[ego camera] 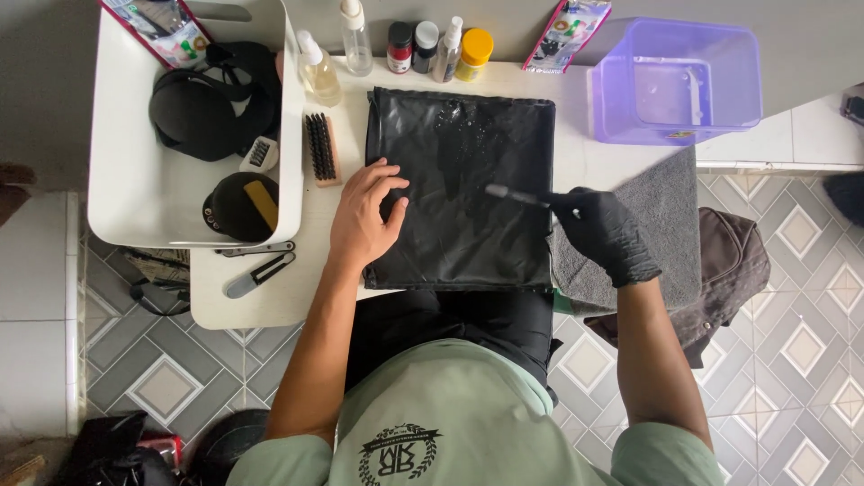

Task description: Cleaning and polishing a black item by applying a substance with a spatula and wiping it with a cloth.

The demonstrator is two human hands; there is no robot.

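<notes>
Lying flat, black sheet [459, 189] is pressed by open left hand [364, 216] | small brush [515, 194], gripped by gloved right hand [605, 232], lies across the sheet, tip leftward | beside the sheet, white bin [135, 193] holds black caps [211, 99]; purple tub [675, 81] holds water

glossy black plastic sheet [459, 189] speckled with droplets, matt grey towel [661, 225], translucent purple plastic tub [675, 126], smooth white table [270, 301]

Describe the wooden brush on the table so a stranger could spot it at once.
Start at the big white tub on the table's left end. Just right of its rim, between the tub and the black sheet, lies the wooden brush. Unlike the bottles standing behind it, it lies flat, a tan block with rows of dark bristles facing up.
</notes>
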